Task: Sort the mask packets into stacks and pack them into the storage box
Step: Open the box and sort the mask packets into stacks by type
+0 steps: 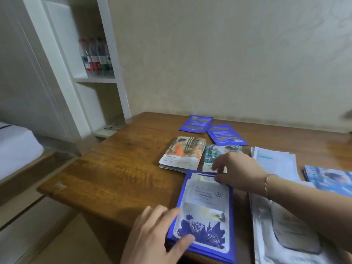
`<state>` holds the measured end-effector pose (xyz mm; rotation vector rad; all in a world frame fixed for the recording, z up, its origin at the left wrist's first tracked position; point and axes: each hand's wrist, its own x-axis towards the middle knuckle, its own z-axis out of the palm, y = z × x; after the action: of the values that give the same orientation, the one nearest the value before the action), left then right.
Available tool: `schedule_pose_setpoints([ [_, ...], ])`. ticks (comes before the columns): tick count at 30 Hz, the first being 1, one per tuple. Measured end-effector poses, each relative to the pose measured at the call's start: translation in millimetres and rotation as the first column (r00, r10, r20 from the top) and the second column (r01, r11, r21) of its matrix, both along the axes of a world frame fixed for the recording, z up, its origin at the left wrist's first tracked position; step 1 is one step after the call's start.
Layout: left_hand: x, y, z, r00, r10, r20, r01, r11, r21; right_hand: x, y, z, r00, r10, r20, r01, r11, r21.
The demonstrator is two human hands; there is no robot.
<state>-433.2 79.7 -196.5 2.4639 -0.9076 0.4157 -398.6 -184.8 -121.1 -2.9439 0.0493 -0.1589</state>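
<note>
A stack of blue-and-white mask packets (pixel 206 210) lies at the near edge of the wooden table (pixel 118 168). My left hand (pixel 154 235) holds the stack's near left corner, thumb on top. My right hand (pixel 236 170) pinches the far edge of the top packet. Behind it lie a stack of packets with an orange picture (pixel 182 151) and a teal-picture stack (pixel 213 151), partly hidden by my right hand. Two blue packets (pixel 196 123) (pixel 226 134) lie face down farther back. No storage box is in view.
White packets (pixel 276 161) and a light-blue stack (pixel 329 180) lie to the right, with silver-grey packets (pixel 285 231) under my right forearm. A white shelf unit with water bottles (pixel 95 58) stands at the left, beside a bed corner (pixel 17 147).
</note>
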Motion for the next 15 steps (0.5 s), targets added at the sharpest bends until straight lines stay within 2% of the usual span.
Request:
schedule_pose_setpoints([
  [2, 1.2, 2.6, -12.4, 0.986, -0.068, 0.153, 0.066, 0.998, 0.017, -4.2, 2.5, -1.3, 0.997, 0.020, 0.080, -0.006, 0.985, -0.171],
  [4, 1.6, 1.5, -14.6, 0.975, -0.096, 0.202, 0.093, 0.995, 0.027, -7.8, 8.1, -2.6, 0.989, 0.102, 0.111, -0.079, 0.978, -0.195],
  [7, 1.8, 0.6, -17.6, 0.963, -0.080, 0.258, 0.090, 0.996, -0.025, -13.0, 18.4, -2.0, 0.982, 0.189, -0.021, -0.190, 0.975, -0.111],
  [10, -0.3, -0.1, -20.7, 0.955, -0.073, 0.288, 0.081, 0.997, -0.016, -18.3, 23.2, -2.8, 0.959, 0.223, -0.172, -0.250, 0.956, -0.156],
  [15, -0.6, 1.4, -28.3, 0.951, -0.044, 0.306, 0.061, 0.997, -0.047, -22.0, 22.5, -6.2, 0.949, 0.249, -0.192, -0.286, 0.938, -0.196],
])
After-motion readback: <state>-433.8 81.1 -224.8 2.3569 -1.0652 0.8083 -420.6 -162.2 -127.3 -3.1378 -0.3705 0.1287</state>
